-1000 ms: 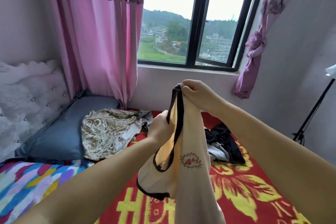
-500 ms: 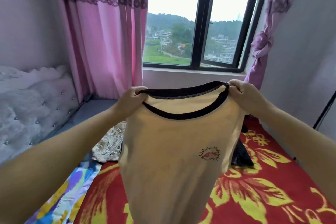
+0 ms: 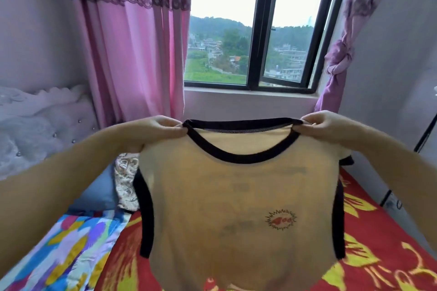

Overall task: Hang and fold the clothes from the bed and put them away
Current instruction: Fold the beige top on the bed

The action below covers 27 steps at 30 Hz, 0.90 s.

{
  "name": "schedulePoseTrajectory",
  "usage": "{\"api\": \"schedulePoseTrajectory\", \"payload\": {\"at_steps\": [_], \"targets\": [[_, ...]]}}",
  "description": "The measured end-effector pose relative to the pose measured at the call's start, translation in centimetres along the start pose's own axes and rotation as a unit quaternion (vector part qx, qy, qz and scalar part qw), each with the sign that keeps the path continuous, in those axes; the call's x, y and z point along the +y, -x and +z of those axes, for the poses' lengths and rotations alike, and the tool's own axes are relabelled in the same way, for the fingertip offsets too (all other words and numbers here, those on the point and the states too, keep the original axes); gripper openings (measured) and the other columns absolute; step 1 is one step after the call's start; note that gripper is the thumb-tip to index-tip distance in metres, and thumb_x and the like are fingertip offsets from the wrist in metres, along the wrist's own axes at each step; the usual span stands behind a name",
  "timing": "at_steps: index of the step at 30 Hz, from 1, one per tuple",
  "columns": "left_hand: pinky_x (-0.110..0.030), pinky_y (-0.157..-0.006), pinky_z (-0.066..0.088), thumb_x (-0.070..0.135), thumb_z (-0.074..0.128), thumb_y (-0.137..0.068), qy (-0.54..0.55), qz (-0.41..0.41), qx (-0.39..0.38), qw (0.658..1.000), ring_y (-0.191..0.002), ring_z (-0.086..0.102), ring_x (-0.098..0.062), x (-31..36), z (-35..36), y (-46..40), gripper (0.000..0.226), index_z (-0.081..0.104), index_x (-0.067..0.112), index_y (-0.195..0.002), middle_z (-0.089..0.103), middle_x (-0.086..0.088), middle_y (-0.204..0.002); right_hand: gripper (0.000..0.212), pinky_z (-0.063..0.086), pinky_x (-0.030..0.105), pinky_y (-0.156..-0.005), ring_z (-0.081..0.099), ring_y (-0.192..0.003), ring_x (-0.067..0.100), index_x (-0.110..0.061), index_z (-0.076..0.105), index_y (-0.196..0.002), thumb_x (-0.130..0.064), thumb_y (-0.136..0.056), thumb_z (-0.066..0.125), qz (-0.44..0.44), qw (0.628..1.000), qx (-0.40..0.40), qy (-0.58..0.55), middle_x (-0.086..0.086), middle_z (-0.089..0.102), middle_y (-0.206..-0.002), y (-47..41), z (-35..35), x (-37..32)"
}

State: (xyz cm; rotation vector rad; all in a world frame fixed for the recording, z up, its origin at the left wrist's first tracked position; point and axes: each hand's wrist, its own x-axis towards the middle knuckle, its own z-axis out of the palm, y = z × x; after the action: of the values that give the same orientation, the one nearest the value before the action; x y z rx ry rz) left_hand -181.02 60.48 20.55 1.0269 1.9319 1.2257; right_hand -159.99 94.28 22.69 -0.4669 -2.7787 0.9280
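Note:
A pale yellow T-shirt (image 3: pixel 220 201) with black collar and sleeve trim and a small red emblem hangs spread out in front of me over the bed. My left hand (image 3: pixel 153 132) pinches its left shoulder by the collar. My right hand (image 3: pixel 324 125) pinches the right shoulder by the collar. A beige patterned garment (image 3: pixel 125 179) lies on the bed behind the shirt, partly hidden. A bit of dark clothing (image 3: pixel 346 160) peeks out at the shirt's right edge.
The bed has a red and yellow flowered cover (image 3: pixel 378 255), a multicoloured sheet (image 3: pixel 63 250) at left and a blue pillow (image 3: pixel 99 191). A tufted headboard (image 3: pixel 35 130) stands left. Pink curtains (image 3: pixel 132 49) frame the window (image 3: pixel 255 30). A black stand (image 3: pixel 423 134) leans at right.
My hands moved apart from a bunched grip and stretched the T-shirt open by its shoulders, then raised it a little. The view tilted up toward the window.

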Motion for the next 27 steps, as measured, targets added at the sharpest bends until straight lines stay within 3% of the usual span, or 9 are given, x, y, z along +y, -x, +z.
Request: {"api": "schedulePoseTrajectory", "payload": {"at_steps": [5,9,13,16,18,20,22,25,27], "targets": [[-0.019,-0.043,0.048,0.017,0.045,-0.100,0.243,-0.109,0.116,0.957,-0.042,0.058,-0.010,0.1,7.6,-4.3,0.024,0.057,0.010,-0.080,0.061,-0.001,-0.056,0.027,0.032,0.029,-0.056,0.051,-0.070,0.019,-0.004,0.062,-0.088,-0.022,-0.099,0.046,0.026,0.989,0.133,0.062,0.011,0.064,-0.088,-3.3,7.7,-3.1],[-0.019,-0.041,0.049,0.017,0.038,-0.102,0.348,-0.089,0.074,0.930,-0.040,0.058,-0.011,0.7,13.0,-5.6,0.030,0.053,0.011,-0.077,0.058,-0.001,-0.051,0.027,0.036,0.031,-0.071,0.052,-0.081,0.023,-0.015,0.052,-0.082,-0.031,-0.101,0.041,-0.075,0.997,0.021,0.003,0.005,0.058,-0.086,-2.1,12.9,-6.7],[-0.030,-0.057,0.059,0.009,0.044,-0.095,0.424,-0.051,0.048,0.903,-0.063,0.070,-0.022,1.1,12.3,-4.5,0.020,0.062,0.005,-0.088,0.071,-0.015,-0.080,0.029,0.048,0.042,-0.094,0.058,-0.099,0.022,-0.006,0.049,-0.115,-0.020,-0.093,0.059,-0.105,0.988,-0.110,-0.016,0.010,0.060,-0.108,0.1,12.1,-6.4],[-0.035,-0.082,0.058,0.004,0.058,-0.088,0.099,0.088,0.126,0.983,-0.088,0.070,-0.021,0.6,11.5,-4.0,0.018,0.062,0.004,-0.105,0.070,-0.014,-0.101,0.033,0.047,0.041,-0.084,0.051,-0.091,0.019,0.003,0.050,-0.120,0.011,-0.088,0.047,-0.138,0.983,-0.115,-0.038,0.018,0.057,-0.105,0.7,10.4,-6.7],[-0.040,-0.096,0.049,0.010,0.068,-0.084,-0.217,0.232,0.226,0.921,-0.108,0.059,-0.023,0.6,10.7,-3.7,0.042,0.054,0.009,-0.123,0.060,-0.011,-0.117,0.031,0.046,0.044,-0.079,0.052,-0.087,0.021,0.003,0.055,-0.114,0.013,-0.087,0.044,-0.136,0.983,-0.118,-0.035,0.021,0.060,-0.101,0.7,9.5,-7.1],[-0.040,-0.113,0.028,0.027,0.074,-0.079,-0.396,0.273,0.187,0.857,-0.133,0.032,-0.020,1.1,9.8,-3.6,0.070,0.040,0.019,-0.140,0.038,-0.004,-0.142,0.027,0.041,0.038,-0.073,0.051,-0.081,0.021,0.003,0.058,-0.109,0.011,-0.088,0.044,-0.139,0.979,-0.147,-0.026,0.013,0.058,-0.090,0.6,8.7,-7.3],[-0.033,-0.112,0.021,0.036,0.075,-0.077,-0.426,0.238,0.103,0.867,-0.131,0.029,-0.007,2.2,8.8,-3.3,0.057,0.050,0.026,-0.127,0.038,0.007,-0.140,0.028,0.040,0.033,-0.072,0.051,-0.078,0.017,-0.001,0.060,-0.111,0.008,-0.088,0.046,-0.150,0.974,-0.169,-0.009,0.012,0.057,-0.087,0.7,7.8,-7.7],[-0.014,-0.069,0.043,0.028,0.074,-0.081,-0.329,0.198,0.044,0.922,-0.072,0.051,0.010,4.0,7.8,-3.2,0.018,0.056,0.033,-0.084,0.058,0.017,-0.086,0.046,0.046,0.028,-0.069,0.058,-0.076,0.014,-0.024,0.063,-0.114,0.007,-0.087,0.044,-0.176,0.972,-0.156,-0.018,0.005,0.066,-0.095,1.0,6.5,-8.6],[-0.008,-0.058,0.042,0.025,0.071,-0.084,-0.308,0.206,0.053,0.927,-0.063,0.052,0.011,5.3,7.2,-3.1,0.018,0.055,0.033,-0.081,0.057,0.014,-0.078,0.047,0.041,0.019,-0.058,0.052,-0.065,0.004,-0.034,0.057,-0.113,0.004,-0.087,0.045,-0.199,0.973,-0.117,-0.012,-0.008,0.065,-0.086,1.2,5.6,-8.7]]}}
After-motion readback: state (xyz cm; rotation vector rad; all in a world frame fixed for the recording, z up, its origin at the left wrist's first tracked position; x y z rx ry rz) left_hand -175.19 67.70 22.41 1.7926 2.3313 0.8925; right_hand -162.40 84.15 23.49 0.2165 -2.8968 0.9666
